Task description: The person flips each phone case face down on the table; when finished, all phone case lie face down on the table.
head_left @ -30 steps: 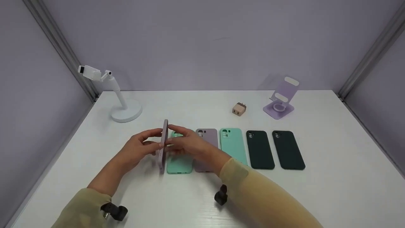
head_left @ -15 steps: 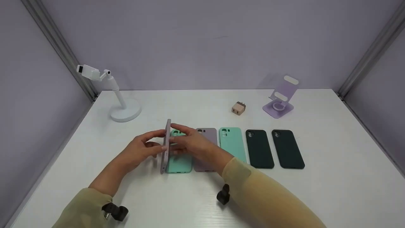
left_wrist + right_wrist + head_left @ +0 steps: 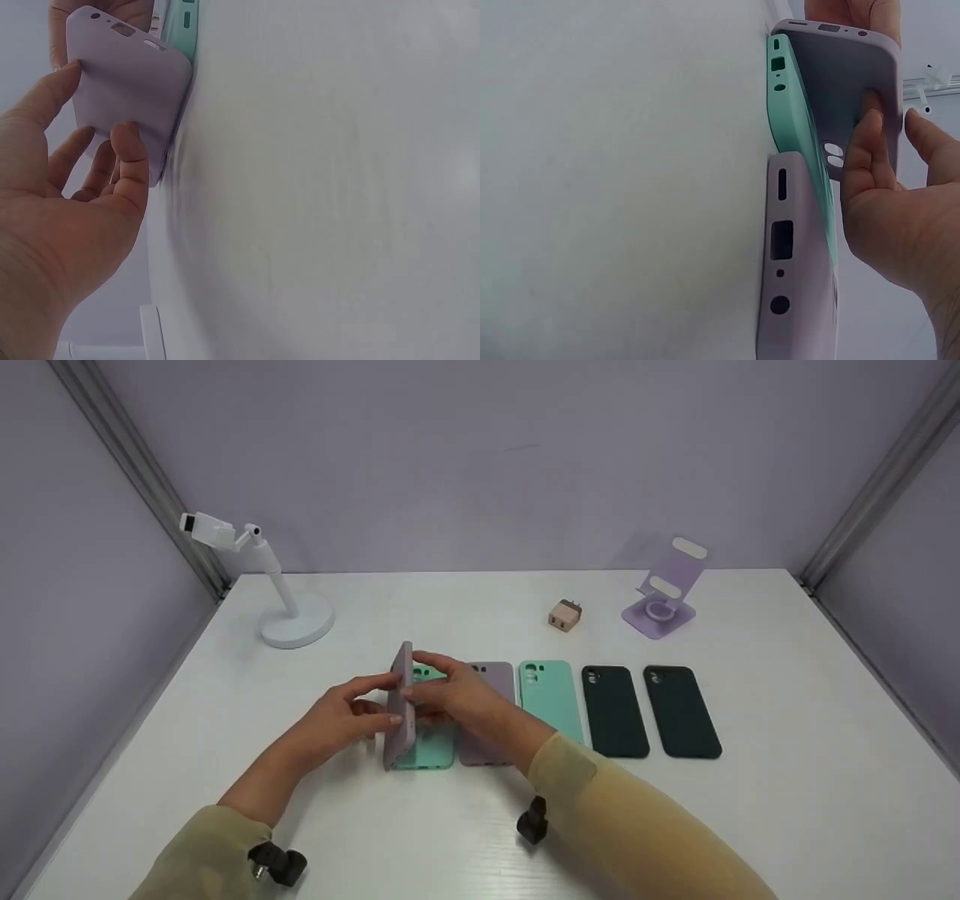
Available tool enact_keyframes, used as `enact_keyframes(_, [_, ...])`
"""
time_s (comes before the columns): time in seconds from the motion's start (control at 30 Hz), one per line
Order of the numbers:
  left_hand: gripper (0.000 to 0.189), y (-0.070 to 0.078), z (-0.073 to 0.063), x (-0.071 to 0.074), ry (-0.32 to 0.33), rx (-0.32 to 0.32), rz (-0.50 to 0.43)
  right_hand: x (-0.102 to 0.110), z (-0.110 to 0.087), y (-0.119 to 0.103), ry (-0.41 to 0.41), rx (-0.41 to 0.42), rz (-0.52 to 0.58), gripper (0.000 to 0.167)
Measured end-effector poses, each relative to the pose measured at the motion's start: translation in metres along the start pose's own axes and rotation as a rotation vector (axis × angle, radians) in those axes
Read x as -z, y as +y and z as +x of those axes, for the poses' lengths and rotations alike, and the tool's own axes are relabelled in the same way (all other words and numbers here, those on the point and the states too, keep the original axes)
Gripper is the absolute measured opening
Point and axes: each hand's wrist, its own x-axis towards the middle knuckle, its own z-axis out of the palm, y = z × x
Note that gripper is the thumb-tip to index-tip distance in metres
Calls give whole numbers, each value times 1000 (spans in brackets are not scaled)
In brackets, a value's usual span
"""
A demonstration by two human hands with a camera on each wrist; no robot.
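Observation:
A mauve phone case (image 3: 401,739) stands tilted on its long edge, leaning right over the left end of a row of cases. My left hand (image 3: 330,727) holds it from the left, thumb at its upper edge and curled fingers against its back (image 3: 135,82). From the right, my right hand (image 3: 461,690) pinches the same case, with fingers inside the hollow (image 3: 832,75) and the thumb by the rim. Partly below lies a teal phone case (image 3: 431,754). Beside that is another mauve case (image 3: 487,750), half covered by my right hand.
Further right lie a second teal case (image 3: 551,697) and two dark green cases (image 3: 615,712). Behind them are a pink plug charger (image 3: 565,616) and a purple phone stand (image 3: 664,592). A white stand (image 3: 296,622) with a round base stands at the back left.
The held mauve case has shifted slightly right and tipped, so more of its back faces up. Both hands have moved a little to the right with it.

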Motion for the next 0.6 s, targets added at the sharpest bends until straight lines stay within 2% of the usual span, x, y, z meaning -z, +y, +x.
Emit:
enact_keyframes(0.23, [73, -1, -1, -1, 4, 7, 5, -1, -1, 0, 30, 2, -17, 79])
enact_keyframes(0.6, [67, -2, 1, -4, 32, 3, -1, -3, -1, -3, 93, -42, -70, 75])
